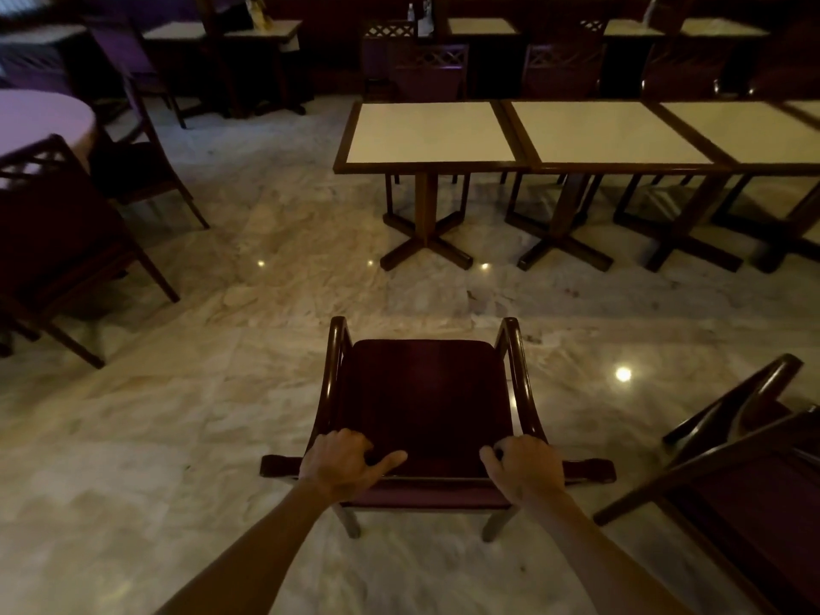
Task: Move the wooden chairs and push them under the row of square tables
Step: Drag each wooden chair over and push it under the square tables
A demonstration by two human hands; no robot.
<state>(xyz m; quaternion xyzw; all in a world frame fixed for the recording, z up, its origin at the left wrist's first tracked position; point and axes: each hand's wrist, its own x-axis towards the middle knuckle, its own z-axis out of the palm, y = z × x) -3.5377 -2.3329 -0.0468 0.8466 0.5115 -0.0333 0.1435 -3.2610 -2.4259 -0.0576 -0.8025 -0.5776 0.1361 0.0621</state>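
Squarely near, the wooden chair (pixel 426 406) stands on the marble floor (pixel 177 415), well apart from the far row of square tables (pixel 577 135); left hand (pixel 341 463) and right hand (pixel 528 466) grasp its top rail.

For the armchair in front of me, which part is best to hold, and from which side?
Hold the top rail of the armchair backrest from behind, as the left hand and right hand do now. It is wide, nearest you, and the seat faces the square tables, so you can probably push straight.
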